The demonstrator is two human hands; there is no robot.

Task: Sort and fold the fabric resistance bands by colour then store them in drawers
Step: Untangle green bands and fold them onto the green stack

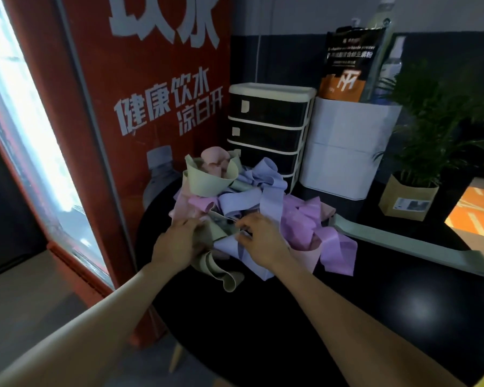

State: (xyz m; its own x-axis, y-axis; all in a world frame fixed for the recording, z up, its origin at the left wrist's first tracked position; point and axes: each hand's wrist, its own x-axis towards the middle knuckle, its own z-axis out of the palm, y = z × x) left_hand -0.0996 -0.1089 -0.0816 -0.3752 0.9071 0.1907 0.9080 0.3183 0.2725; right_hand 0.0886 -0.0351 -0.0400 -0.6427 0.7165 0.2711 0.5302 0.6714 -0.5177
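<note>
A: Fabric under both hands. Right hand (259,241) fingers curled, pinching a lavender band (235,248) at the pile's near edge.
B: Left?
A: Left hand (176,244) fingers together, pressed on a green band (221,272); grip unclear.
B: Beyond the fingertips?
A: Band pile (235,196), mixed pink, green, lavender, purple, on the black table (347,317). Drawer unit (268,132) behind it. Flat green band (414,244) well right of the fingers.

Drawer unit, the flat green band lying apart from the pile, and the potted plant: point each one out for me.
Drawer unit (266,135): head view, front of its second drawer.
Flat green band (419,244): head view, middle of its length, on the black table.
Potted plant (408,201): head view, its paper-wrapped pot.
</note>
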